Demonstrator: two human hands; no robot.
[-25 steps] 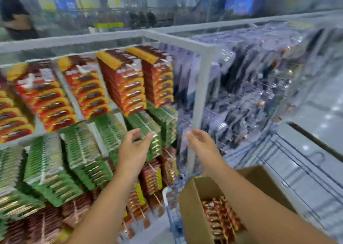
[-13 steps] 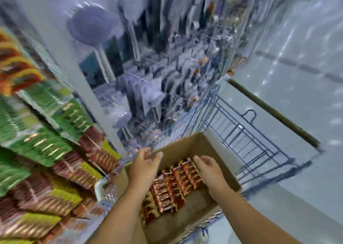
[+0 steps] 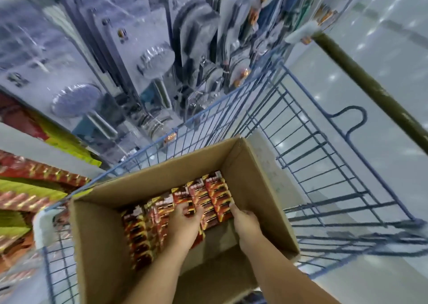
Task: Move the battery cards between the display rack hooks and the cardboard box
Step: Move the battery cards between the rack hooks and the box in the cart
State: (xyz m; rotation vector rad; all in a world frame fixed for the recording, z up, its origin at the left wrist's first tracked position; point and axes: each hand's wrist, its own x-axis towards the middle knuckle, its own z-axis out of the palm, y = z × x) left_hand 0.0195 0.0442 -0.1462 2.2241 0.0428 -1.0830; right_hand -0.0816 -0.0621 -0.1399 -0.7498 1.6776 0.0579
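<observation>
An open cardboard box (image 3: 99, 232) sits in a blue wire cart. Rows of red and black battery cards (image 3: 208, 195) lie in its bottom. Both my hands are down inside the box. My left hand (image 3: 185, 225) lies on the middle rows, fingers bent over the cards. My right hand (image 3: 243, 220) touches the right edge of the rightmost row with its fingertips. Whether either hand grips a card cannot be made out. At the left edge hang red and green battery cards on the display rack (image 3: 34, 188), blurred.
The blue wire cart (image 3: 312, 164) surrounds the box, its olive handle bar (image 3: 370, 90) at the upper right. Behind it hang clear blister packs with shower heads (image 3: 157, 60). Pale tiled floor (image 3: 382, 37) lies to the right.
My view has swung from the rack down to the box. Both hands dropped from the rack's green cards into the box and now rest on the battery cards there.
</observation>
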